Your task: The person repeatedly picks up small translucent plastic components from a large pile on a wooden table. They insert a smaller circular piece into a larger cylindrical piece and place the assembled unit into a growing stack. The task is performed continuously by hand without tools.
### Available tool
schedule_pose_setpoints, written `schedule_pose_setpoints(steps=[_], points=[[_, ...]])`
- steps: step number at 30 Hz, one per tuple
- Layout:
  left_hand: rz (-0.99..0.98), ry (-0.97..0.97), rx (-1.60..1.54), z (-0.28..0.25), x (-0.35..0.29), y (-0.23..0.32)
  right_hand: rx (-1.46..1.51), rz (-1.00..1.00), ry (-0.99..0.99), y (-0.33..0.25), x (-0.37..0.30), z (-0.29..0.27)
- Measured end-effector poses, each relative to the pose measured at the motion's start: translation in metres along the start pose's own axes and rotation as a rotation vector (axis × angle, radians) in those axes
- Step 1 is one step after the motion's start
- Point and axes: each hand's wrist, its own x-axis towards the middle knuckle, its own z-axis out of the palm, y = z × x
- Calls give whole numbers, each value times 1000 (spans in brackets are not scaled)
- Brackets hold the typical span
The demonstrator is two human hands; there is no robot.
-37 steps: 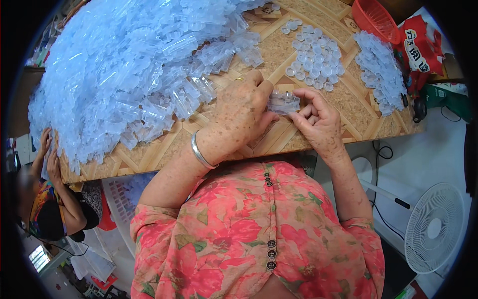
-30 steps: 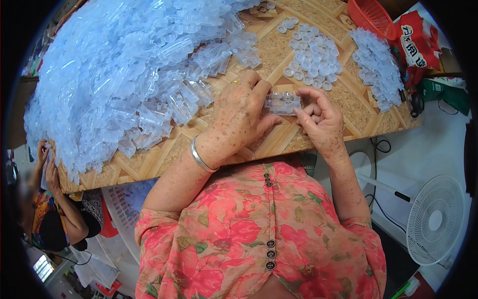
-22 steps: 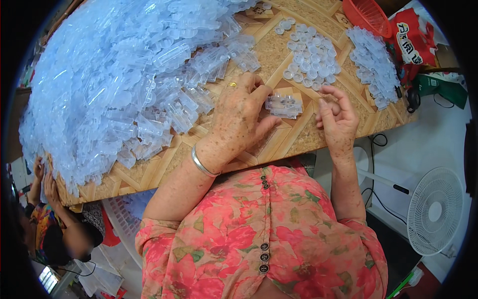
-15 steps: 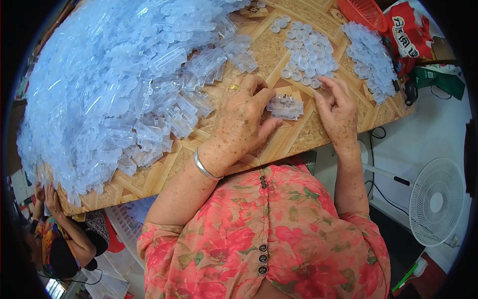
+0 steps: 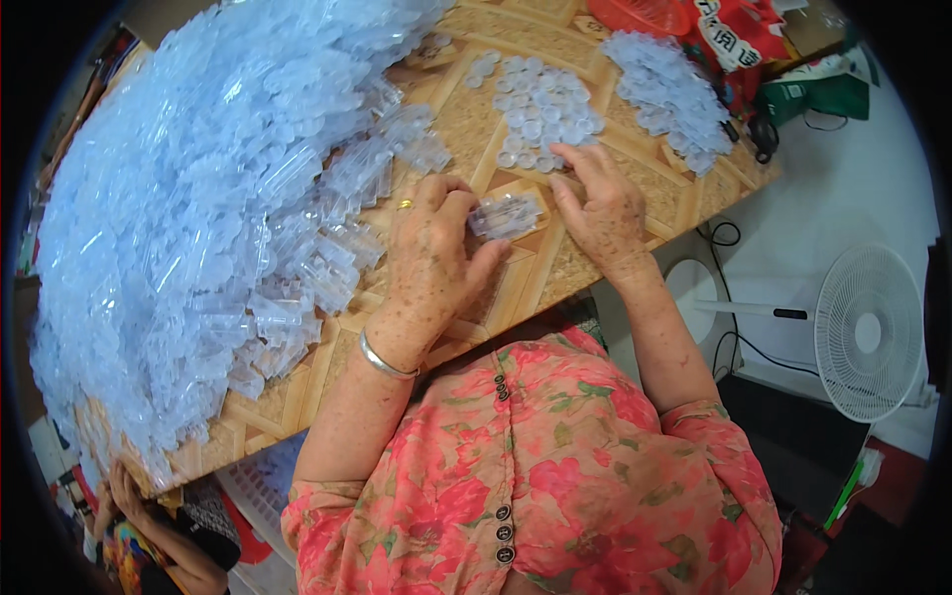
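Note:
A clear plastic piece, rectangular with raised shapes on it, lies on the wood-patterned table between my hands. My left hand rests at its left end, fingers bent and thumb apart from them; whether the fingertips touch it I cannot tell. My right hand is to the right of the piece, index finger and thumb spread. The index fingertip is at the near edge of a group of small round clear caps. I see nothing held in this hand.
A large heap of clear plastic pieces covers the table's left side. A smaller pile sits at the far right, by a red basket and black scissors. A white fan stands right. Another person's hands work at lower left.
The whole view has shifted, so the table and both hands appear farther left. Against the plastic piece and the caps, my hands have barely moved.

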Motion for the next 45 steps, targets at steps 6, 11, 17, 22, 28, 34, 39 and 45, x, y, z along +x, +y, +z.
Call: schedule_pose_setpoints(steps=[6, 11, 17, 22, 28, 34, 39, 45], points=[[-19, 9, 20, -2, 1, -2, -16, -39, 41, 0, -1, -1], [4, 28, 43, 1, 3, -4, 117, -115, -50, -7, -5, -13], [-43, -36, -27, -3, 4, 2, 85, -236, -187, -13, -6, -13], [-42, -71, -75, -1, 10, 6, 40, -174, -96, 0, -11, -20], [-55, -67, -59, -2, 12, 4, -295, 164, 246, 68, 30, -58], [-61, -22, -95, -2, 8, -2, -546, 167, 226, 132, 67, -77], [-124, -3, -130, -1, 5, -3, -334, -9, 248, 93, 80, -52], [-87, -6, -144, -2, 3, -1, -108, -287, 26, 6, 121, 2]])
